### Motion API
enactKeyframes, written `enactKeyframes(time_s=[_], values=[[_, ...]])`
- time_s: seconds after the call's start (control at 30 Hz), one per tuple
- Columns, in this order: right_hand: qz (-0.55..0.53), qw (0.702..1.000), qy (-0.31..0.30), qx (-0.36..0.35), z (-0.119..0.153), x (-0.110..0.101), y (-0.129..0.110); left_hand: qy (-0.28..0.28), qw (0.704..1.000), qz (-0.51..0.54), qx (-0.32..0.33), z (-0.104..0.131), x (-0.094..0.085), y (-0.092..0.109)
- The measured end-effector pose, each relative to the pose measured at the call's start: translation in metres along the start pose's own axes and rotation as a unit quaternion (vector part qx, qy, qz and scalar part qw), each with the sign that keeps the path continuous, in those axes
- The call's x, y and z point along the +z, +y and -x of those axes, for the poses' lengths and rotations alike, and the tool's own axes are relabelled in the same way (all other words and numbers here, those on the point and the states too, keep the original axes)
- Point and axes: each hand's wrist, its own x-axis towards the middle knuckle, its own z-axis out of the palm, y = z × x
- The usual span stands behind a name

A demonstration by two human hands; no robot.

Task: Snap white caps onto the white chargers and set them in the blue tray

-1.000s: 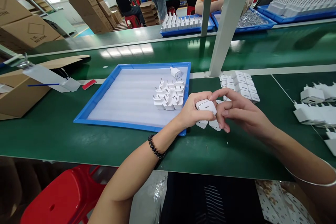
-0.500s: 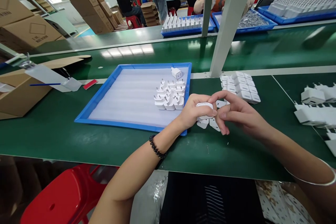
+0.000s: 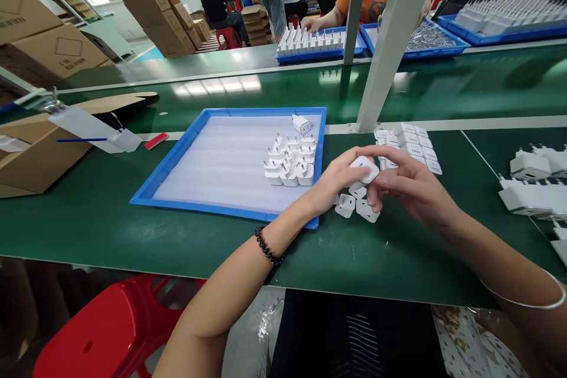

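Note:
Over the green bench, my left hand pinches a white charger between thumb and fingers, its smooth rounded face turned up. My right hand meets it from the other side, index finger reaching over the top and the other fingertips against its edge. Whether the charger has prongs is hidden. Just below the hands lie several flat white face plates with small slots. Left of them, a blue-rimmed tray carries several white plug chargers, prongs up, and one charger on its side.
White blocks stand in rows behind my right hand. More plug chargers sit at the right. A metal post rises behind the tray. An open carton is at left, a red stool below. Another person's hand touches a far tray.
The charger has turned in my left hand and moved slightly up and right, showing more of its face. More of the face plates shows. Across the bench, a co-worker's hand has reached to the far tray.

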Motion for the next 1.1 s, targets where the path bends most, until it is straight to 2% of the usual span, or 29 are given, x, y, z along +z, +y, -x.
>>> enactKeyframes(time_s=[0.1, 0.27, 0.57, 0.67, 0.77, 0.83, 0.9, 0.97, 1.07, 1.1], values=[[-0.017, 1.000, 0.016, 0.007, -0.001, -0.002, 0.001, -0.011, 0.999, 0.031, -0.014, 0.001, 0.002, 0.000], [-0.013, 1.000, 0.021, 0.007, 0.000, -0.002, 0.004, 0.038, 0.999, 0.001, -0.007, 0.001, 0.004, 0.001], [0.010, 0.999, -0.044, -0.017, 0.000, 0.006, 0.006, 0.055, 0.992, -0.107, 0.027, 0.001, -0.001, 0.005], [0.022, 0.999, -0.041, -0.027, 0.001, 0.008, 0.008, 0.076, 0.990, -0.111, 0.034, 0.000, 0.001, 0.003], [0.030, 0.999, -0.009, -0.041, -0.001, 0.006, 0.006, 0.079, 0.990, -0.105, 0.046, -0.001, -0.001, 0.010], [0.034, 0.998, 0.036, -0.048, -0.002, 0.003, 0.004, 0.098, 0.987, -0.106, 0.064, 0.000, -0.012, 0.023], [0.045, 0.995, 0.079, -0.045, -0.005, 0.000, 0.002, 0.173, 0.973, -0.117, 0.095, 0.001, -0.033, 0.039], [0.061, 0.991, 0.110, -0.036, -0.008, -0.004, 0.002, 0.252, 0.952, -0.139, 0.101, 0.002, -0.062, 0.052], [0.097, 0.983, 0.152, -0.045, -0.014, -0.010, 0.005, 0.361, 0.899, -0.219, 0.114, 0.008, -0.106, 0.065], [0.126, 0.975, 0.172, -0.059, -0.016, -0.013, 0.006, 0.405, 0.869, -0.262, 0.116, 0.011, -0.118, 0.067]])
